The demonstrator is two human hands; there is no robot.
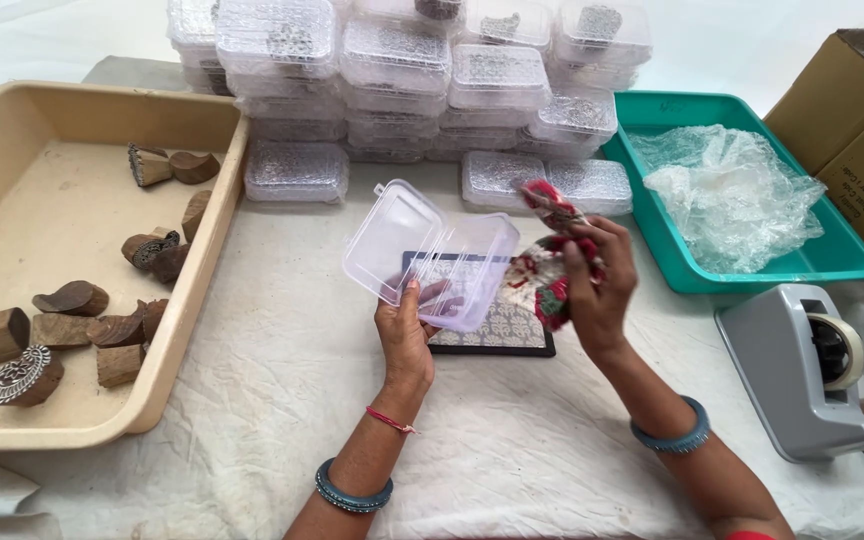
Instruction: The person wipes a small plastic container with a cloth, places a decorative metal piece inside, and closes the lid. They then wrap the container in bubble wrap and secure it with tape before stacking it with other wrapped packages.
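Observation:
My left hand (405,338) holds an open clear plastic box (432,255) with its hinged lid tipped back to the left. My right hand (597,285) grips a piece of red, white and green printed cloth (544,272) right beside the box's open mouth. Under both hands a dark-framed patterned pad (497,332) lies flat on the white cloth-covered table.
A beige tray (12,150) at left holds several carved wooden stamp blocks (22,375). Stacked clear boxes (402,70) stand behind. A teal tray (672,240) with bubble wrap (732,190), a cardboard carton (857,120) and a grey tape dispenser (807,370) sit at right.

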